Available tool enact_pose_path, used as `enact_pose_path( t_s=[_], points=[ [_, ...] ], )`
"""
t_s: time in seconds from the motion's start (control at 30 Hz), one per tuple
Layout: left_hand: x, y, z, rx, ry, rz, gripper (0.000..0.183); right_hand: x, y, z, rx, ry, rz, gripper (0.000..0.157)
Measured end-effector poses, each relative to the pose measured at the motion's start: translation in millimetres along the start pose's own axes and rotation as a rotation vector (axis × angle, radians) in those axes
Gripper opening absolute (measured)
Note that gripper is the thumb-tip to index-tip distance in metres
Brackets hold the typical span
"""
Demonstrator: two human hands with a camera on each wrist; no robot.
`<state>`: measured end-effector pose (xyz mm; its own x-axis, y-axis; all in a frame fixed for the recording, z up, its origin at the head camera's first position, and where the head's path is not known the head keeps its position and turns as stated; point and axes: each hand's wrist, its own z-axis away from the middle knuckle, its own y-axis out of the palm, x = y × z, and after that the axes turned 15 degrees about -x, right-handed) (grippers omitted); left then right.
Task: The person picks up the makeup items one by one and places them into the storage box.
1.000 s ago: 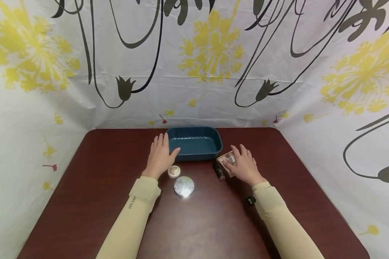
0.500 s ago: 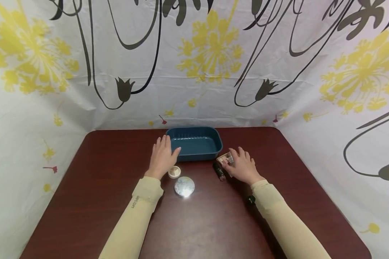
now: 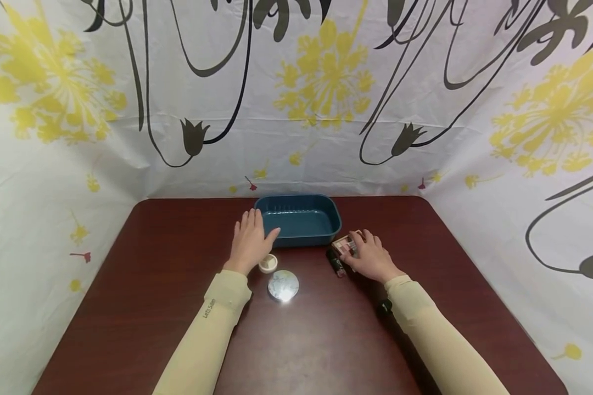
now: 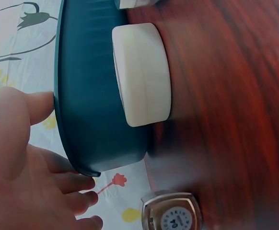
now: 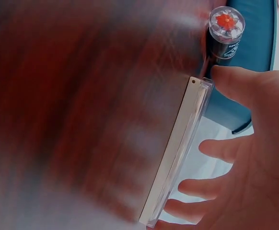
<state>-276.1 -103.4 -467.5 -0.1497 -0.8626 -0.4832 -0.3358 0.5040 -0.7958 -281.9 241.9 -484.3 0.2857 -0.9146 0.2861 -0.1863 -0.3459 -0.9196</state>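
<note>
The left hand (image 3: 249, 241) is spread wide, fingers straight, at the left end of the blue tray (image 3: 306, 240); it grips nothing. Contact between the hand and the tray rim cannot be confirmed. A small pale round jar (image 3: 268, 264) sits on the dark red table (image 3: 296, 345), just beside the left wrist. A silver round compact (image 3: 283, 286) lies nearer the person, slightly right of the jar. The tray stands at the far side of the table, behind both items. To its right front, a dark tube (image 3: 336, 263) lies at an angle, its clear end cap showing a red flower. A palette (image 3: 345, 245) with a clear cover is located directly right of the tube, near the tray's front right corner. The right hand (image 3: 370, 257) extends over the palette, thumb and fingers apart; a grip cannot be confirmed.
</note>
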Motion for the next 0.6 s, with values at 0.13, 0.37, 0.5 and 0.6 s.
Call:
enact_pose_path(
  t_s=[0.13,0.37,0.5,0.6],
  points=[
    [1.0,-0.8,2.1,0.010,-0.009,-0.001,0.090,1,1.1,0,0.003,0.002,-0.005,0.078],
    [3.4,-2.5,4.0,0.008,-0.003,-0.004,0.093,0,1.0,-3,0.021,0.025,0.004,0.083],
    [4.1,-3.1,3.4,-0.005,0.007,-0.002,0.094,0,-3.0,-7,0.037,0.034,0.025,0.086],
    [4.3,-2.7,3.6,-0.001,0.007,-0.015,0.095,-1,-5.1,-10,0.060,0.032,0.044,0.087]
  ],
)
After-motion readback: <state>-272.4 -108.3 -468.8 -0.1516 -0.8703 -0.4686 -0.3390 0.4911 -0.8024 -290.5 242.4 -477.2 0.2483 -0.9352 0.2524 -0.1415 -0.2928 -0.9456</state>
